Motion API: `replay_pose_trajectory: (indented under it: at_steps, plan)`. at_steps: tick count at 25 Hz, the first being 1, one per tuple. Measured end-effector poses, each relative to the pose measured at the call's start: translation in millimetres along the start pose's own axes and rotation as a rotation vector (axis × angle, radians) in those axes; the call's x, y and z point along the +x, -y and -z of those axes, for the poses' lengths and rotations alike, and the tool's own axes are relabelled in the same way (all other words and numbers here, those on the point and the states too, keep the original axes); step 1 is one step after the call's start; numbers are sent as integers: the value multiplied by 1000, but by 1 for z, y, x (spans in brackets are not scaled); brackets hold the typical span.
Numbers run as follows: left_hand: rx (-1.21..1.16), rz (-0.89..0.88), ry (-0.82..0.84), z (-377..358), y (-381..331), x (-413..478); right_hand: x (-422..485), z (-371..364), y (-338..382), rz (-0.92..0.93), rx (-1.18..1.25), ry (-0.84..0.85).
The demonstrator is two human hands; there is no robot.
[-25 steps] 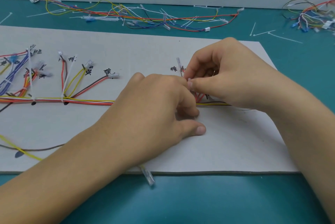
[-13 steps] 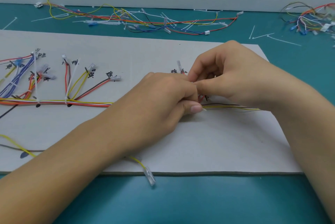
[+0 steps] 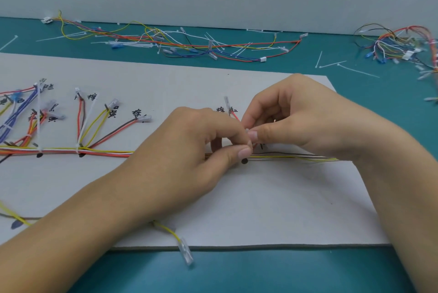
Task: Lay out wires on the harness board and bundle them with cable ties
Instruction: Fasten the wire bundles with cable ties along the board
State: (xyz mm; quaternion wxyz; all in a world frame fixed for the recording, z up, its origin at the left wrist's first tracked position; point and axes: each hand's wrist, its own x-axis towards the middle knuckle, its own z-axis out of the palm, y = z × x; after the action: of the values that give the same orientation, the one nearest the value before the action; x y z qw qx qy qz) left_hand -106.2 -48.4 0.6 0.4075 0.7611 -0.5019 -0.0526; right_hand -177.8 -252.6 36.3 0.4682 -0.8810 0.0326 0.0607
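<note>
A grey harness board (image 3: 237, 209) lies on the teal table, with a horizontal wire bundle (image 3: 102, 151) running across it. Branch wires fan up from the bundle on the left, held by white cable ties (image 3: 38, 124). My left hand (image 3: 189, 150) and my right hand (image 3: 291, 117) meet at the bundle's middle, above a black dot (image 3: 244, 161). Both pinch a small white cable tie (image 3: 248, 132) around the wires there; the fingers hide most of it. Brown and yellow wires (image 3: 296, 156) run on to the right under my right wrist.
Loose wires and spare cable ties (image 3: 189, 43) lie along the back of the table. Another wire heap (image 3: 400, 48) sits at the back right. A yellow wire with a clear connector (image 3: 186, 253) hangs over the board's front edge.
My left thumb has lifted off the board and now presses against the bundle with the fingertips. The black dot under the wires has come into sight. My right hand stays at the tie.
</note>
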Motion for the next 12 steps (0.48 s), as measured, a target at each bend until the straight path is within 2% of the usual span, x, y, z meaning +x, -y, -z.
replay_pose_trajectory:
  at_steps: [5, 12]
  plan:
    - [-49, 42, 11, 0, 0, 0, -1, 1, 0, -6, 21, 22]
    - [-221, 188, -63, -3, 3, 2, -1, 1, 1, -11, 25, 22]
